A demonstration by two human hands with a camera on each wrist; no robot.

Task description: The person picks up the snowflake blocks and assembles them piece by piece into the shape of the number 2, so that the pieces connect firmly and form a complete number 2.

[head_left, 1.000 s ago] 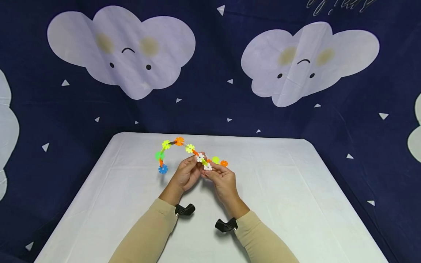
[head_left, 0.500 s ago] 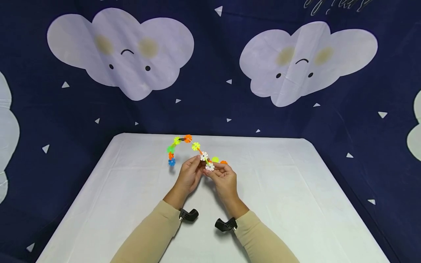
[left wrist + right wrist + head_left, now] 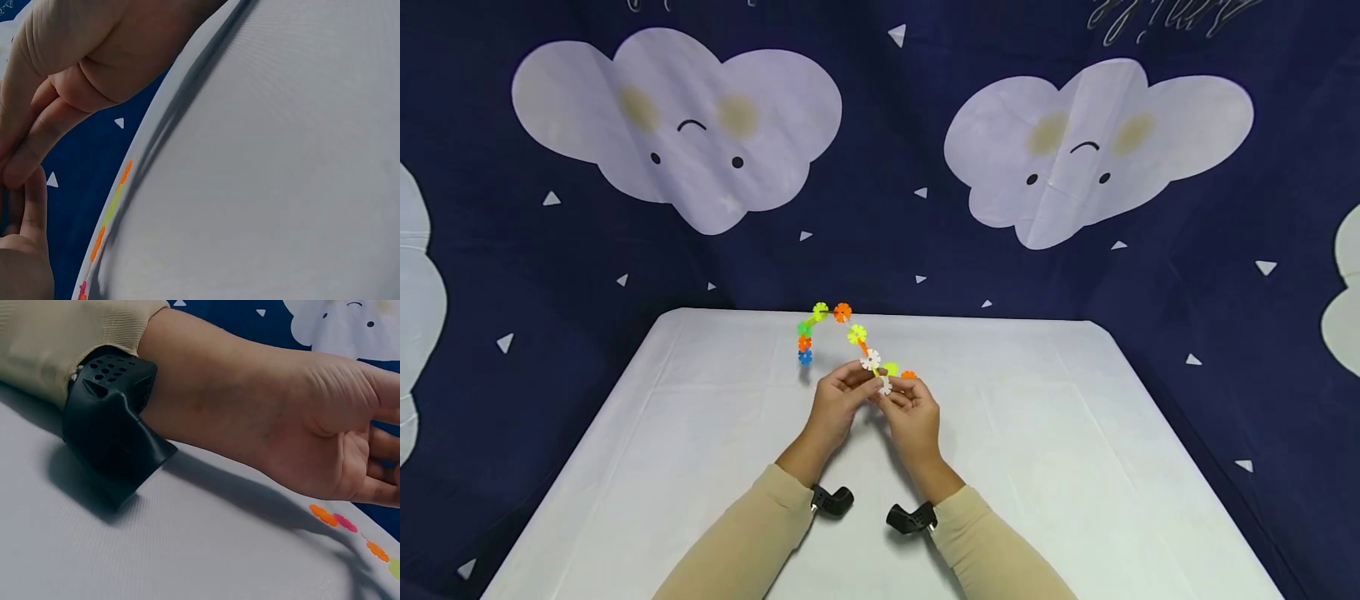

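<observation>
A curved chain of interlocking snowflake discs (image 3: 857, 334) rises from my hands in the head view, with white, yellow, orange, green and blue pieces. Its blue disc (image 3: 805, 357) dangles at the far left end. My left hand (image 3: 837, 406) pinches the chain's near end between thumb and fingers, just below a white disc (image 3: 870, 359). Close beside it, my right hand (image 3: 916, 423) pinches the lowest white disc (image 3: 885, 386) at its edge. Both sets of fingertips nearly meet and partly cover that joint. The wrist views do not show the held pieces.
Behind my right hand, a yellow-green disc (image 3: 891, 368) and an orange disc (image 3: 908, 375) lie on the white table (image 3: 1045, 467). The right wrist view shows a pink disc (image 3: 345, 522) in that row. A dark cloud-printed cloth hangs beyond the table.
The chain's free arc has swung to the right and slightly up. My left hand has shifted right, and its thumb now lies over the lowest white disc's joint. My right hand stays nearly in place.
</observation>
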